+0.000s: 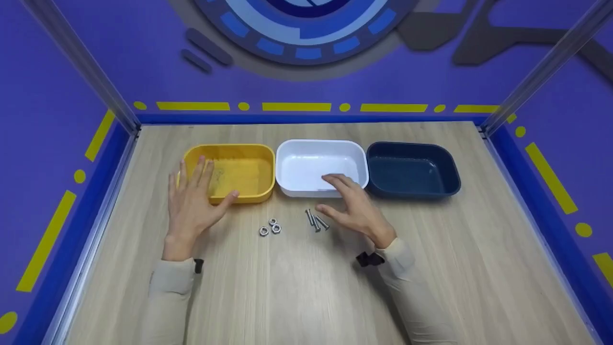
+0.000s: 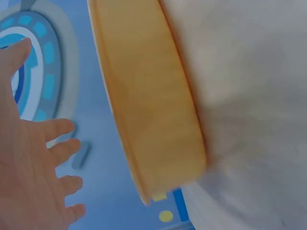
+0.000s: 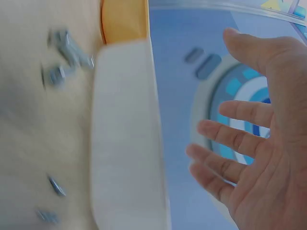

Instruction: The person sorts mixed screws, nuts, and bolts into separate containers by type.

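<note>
Three tubs in a row at back of wooden table: yellow tub left, white tub middle, dark blue tub right. Yellow and white touching side by side, blue just beside white. White and blue with nothing seen inside; yellow with faint marks on floor, cannot tell what.

In front of tubs, on table: three nuts in tight cluster, below gap between yellow and white. Three bolts lying bunched just right of nuts, near white tub's front wall.

Left hand flat, fingers straight and spread, over front left corner of yellow tub; holding nothing; touching rim or hovering, cannot tell. Same in left wrist view: spread fingers, yellow wall beside them.

Right hand wide, fingers relaxed, holding nothing, fingertips over front edge of white tub, thumb just beside bolts, not touching. Right wrist view blurred: spread palm, white tub wall, bolts smeared.
</note>
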